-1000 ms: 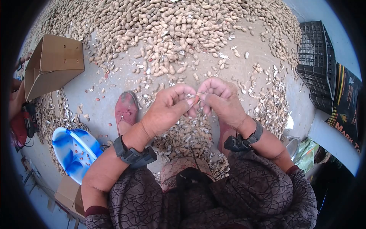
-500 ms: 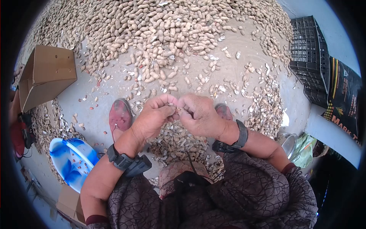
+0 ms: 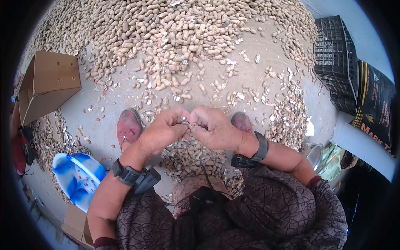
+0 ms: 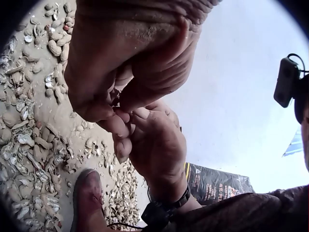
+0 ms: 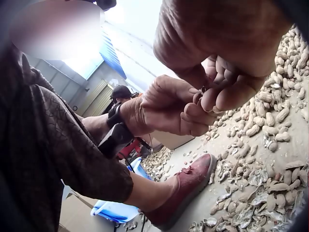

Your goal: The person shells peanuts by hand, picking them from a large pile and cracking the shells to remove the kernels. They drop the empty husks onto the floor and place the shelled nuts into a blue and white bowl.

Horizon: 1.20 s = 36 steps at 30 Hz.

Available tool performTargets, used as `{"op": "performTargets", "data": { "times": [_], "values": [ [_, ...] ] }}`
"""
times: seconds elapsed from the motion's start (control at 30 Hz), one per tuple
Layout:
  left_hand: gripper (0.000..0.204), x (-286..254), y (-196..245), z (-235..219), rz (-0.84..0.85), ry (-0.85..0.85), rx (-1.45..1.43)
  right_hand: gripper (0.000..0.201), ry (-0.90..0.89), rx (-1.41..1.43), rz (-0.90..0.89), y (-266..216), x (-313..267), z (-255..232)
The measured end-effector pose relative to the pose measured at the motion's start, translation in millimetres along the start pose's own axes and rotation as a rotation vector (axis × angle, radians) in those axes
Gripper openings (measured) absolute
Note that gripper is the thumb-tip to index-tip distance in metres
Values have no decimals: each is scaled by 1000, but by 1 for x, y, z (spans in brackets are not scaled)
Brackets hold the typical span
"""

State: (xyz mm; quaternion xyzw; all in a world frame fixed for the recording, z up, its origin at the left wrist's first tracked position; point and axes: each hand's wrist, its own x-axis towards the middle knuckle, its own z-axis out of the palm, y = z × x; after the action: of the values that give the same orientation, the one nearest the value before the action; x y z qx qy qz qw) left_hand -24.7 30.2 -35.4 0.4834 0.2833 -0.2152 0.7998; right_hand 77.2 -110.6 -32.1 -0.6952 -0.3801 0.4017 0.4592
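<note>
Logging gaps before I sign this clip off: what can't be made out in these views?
- Peanut pinched between left hand and right hand: fingertips cover it in all views, so whether it is cracked is unclear.
- Blue basin, head view: contents too small to tell.
- Black sack, head view: lettering cut off by the edge.
- Right shoe, head view: mostly hidden behind the right hand.

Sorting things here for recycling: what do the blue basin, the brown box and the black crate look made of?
The blue basin looks like glossy plastic: marbled blue and white, with a shine on its rim. The brown box looks like plain matte cardboard, with folded flaps and creased edges. The black crate is probably moulded plastic, going by its regular open grid walls, though coated metal cannot be ruled out.
</note>
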Motion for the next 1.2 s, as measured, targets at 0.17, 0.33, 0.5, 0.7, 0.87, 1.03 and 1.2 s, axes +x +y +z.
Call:
{"op": "performTargets", "data": {
  "times": [0.17, 0.33, 0.5, 0.7, 0.87, 1.03, 1.2],
  "values": [
    [30, -1, -4, -2, 17, -122, 213, 4, -90, 164, 78, 10, 4, 6],
    [36, -5, 0, 5, 48, -140, 359, 10, -188, 16, 107, 15, 3, 2],
    [32, -6, 0, -8, -26, 2, 249, 19, -236, -289, 125, 35, 1, -11],
    [18, -10, 11, -20, -8, 4, -235, 27, 130, -859, 335, 87, 6, -54],
    [15, -6, 4, -19, -24, 61, -236, 25, 112, -921, 384, 129, 8, -69],
    [16, -3, 1, -18, -17, 44, -247, 17, 67, -710, 395, 131, 9, -72],
    [18, 1, 2, -10, 7, 24, -238, 9, -48, 176, 619, 58, 9, -72]
  ]
}}
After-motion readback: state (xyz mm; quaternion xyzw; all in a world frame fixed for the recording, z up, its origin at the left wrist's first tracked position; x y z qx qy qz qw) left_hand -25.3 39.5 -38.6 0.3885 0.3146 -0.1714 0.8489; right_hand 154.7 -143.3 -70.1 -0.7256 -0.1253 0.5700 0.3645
